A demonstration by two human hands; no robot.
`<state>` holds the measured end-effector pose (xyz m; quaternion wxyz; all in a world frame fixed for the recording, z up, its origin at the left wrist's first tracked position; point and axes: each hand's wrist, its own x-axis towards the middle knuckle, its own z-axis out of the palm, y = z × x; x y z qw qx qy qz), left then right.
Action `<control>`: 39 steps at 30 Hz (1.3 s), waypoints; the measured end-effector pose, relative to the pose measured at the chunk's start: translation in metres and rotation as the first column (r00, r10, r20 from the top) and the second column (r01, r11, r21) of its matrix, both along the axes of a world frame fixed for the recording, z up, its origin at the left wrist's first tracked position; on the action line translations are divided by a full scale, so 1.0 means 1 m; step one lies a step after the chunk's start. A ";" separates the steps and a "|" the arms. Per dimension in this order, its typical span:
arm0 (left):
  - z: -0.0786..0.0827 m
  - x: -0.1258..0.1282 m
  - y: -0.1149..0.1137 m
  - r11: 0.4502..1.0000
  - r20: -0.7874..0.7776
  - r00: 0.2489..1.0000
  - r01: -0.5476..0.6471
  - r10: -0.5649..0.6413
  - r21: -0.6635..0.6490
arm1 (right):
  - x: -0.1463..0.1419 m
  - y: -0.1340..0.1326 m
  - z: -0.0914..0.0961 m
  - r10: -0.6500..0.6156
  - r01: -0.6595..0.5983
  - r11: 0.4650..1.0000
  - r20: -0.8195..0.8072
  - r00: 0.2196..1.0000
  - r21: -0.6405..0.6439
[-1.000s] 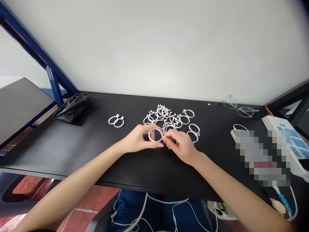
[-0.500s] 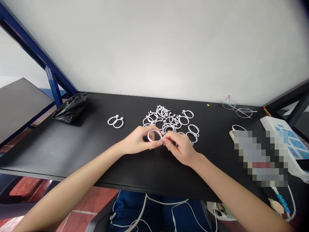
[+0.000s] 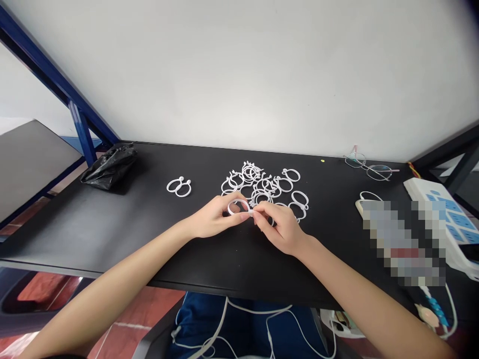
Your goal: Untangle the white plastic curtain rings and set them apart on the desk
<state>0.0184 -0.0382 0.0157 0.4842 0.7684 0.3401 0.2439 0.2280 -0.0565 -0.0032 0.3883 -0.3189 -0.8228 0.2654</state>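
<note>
Between my two hands is a white plastic ring (image 3: 229,209), lifted just above the table. My left hand (image 3: 215,217) is closed around the ring's left side, with the thumb along its near edge. The fingertips of my right hand (image 3: 280,225) pinch the small joint at the ring's right end. Behind my hands lies a loose heap of several white rings (image 3: 262,184), many with small open clasp ends. Farther left, two overlapping white rings (image 3: 183,190) with round knobs lie apart from the heap.
A crumpled black plastic bag (image 3: 110,167) sits at the left of the black table (image 3: 142,219). Eyeglasses (image 3: 377,172) lie at the back right. A pixelated phone-like object (image 3: 402,244) and a white power strip (image 3: 437,209) are on the right. Cables (image 3: 220,329) hang below the front edge.
The held ring's right end has shifted slightly in my fingertips, and its joint now shows as a small white piece between both hands. The other rings have not moved.
</note>
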 end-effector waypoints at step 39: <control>-0.007 -0.003 0.002 0.997 -0.047 0.997 -0.068 0.067 -0.027 | 0.000 0.001 -0.002 -0.012 0.012 1.000 0.001 1.000 -0.005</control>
